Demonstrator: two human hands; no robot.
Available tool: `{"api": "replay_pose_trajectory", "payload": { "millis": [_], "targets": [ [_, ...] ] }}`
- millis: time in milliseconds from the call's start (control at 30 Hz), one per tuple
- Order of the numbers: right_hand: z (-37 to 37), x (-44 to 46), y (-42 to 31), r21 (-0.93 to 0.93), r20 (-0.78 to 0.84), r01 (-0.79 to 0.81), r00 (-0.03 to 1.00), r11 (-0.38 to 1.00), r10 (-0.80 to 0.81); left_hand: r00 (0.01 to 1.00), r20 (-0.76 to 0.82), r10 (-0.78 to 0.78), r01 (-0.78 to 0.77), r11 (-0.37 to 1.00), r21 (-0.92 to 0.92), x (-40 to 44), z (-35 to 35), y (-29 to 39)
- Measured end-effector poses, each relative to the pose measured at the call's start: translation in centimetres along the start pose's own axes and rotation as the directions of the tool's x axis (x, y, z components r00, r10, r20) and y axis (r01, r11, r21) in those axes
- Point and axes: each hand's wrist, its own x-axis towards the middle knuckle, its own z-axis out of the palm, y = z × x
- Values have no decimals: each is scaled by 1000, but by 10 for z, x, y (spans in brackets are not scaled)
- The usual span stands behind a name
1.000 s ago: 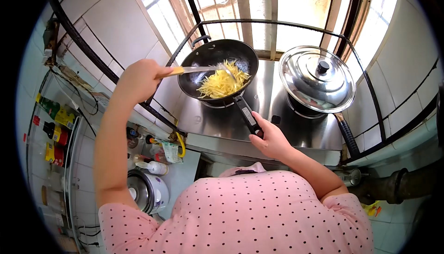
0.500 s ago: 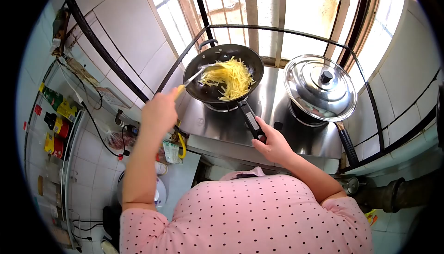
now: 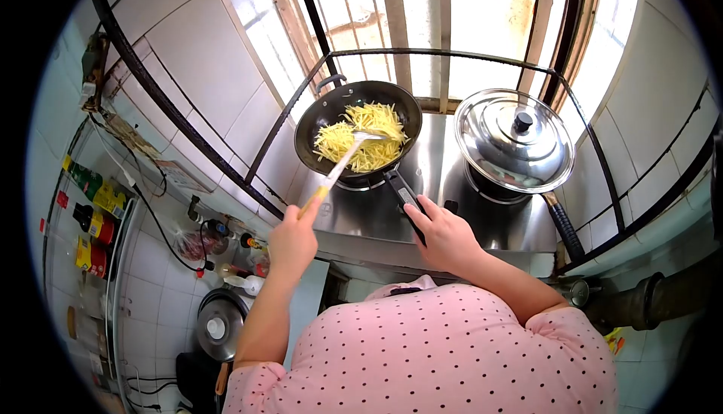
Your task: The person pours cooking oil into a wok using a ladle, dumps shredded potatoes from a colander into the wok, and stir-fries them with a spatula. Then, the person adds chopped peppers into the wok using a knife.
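Observation:
A dark wok (image 3: 310, 137) stands on the left burner of the steel stove, holding thin pale-yellow shreds that look like potato (image 3: 376, 119). My left hand (image 3: 292, 242) is closed round the yellow end of a spatula (image 3: 344, 164). Its metal head lies among the shreds near the middle of the wok. My right hand (image 3: 446, 235) grips the wok's black handle (image 3: 401, 188) close to the stove's front edge. The underside of that grip is hidden.
A lidded pan (image 3: 514, 143) sits on the right burner, its black handle (image 3: 563, 226) pointing toward me. A black metal rail (image 3: 452, 53) runs round the back of the stove. Bottles (image 3: 94, 180) stand on a rack at left, above a lidded pot (image 3: 218, 331).
My left hand has drawn back toward me and slightly right, bringing the spatula head to the middle of the wok. The shreds are spread wider to the left. My right hand still holds the handle.

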Motion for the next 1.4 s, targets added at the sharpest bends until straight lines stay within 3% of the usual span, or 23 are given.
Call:
{"api": "replay_pose_trajectory", "payload": {
  "millis": [100,267,367,567,833,1133,1333,1400],
  "targets": [
    [4,0,0,-52,8,30,1000,998,-29,995,64,-72,73,997,-7,5,-6,7],
    [0,3,5,-89,44,76,996,993,-72,996,-8,-87,87,995,53,-25,-55,-16],
    [-2,3,2,-106,63,78,995,991,-72,992,52,-112,105,987,122,-29,-64,-8],
    [-8,5,2,-133,140,73,989,988,-54,978,40,-204,202,978,47,8,4,-9],
    [-14,9,-2,-172,195,105,978,979,-71,971,135,-198,204,978,-34,-14,-17,-1],
    [-15,13,-5,-278,232,159,968,947,-94,978,83,-193,202,972,-120,-13,14,-7],
    [-23,21,-15,-330,363,107,931,938,21,975,104,-195,207,971,-120,-6,8,-6],
    [-19,20,-12,-316,314,87,949,945,18,984,56,-171,178,972,-154,-5,15,-7]
  ]
}}
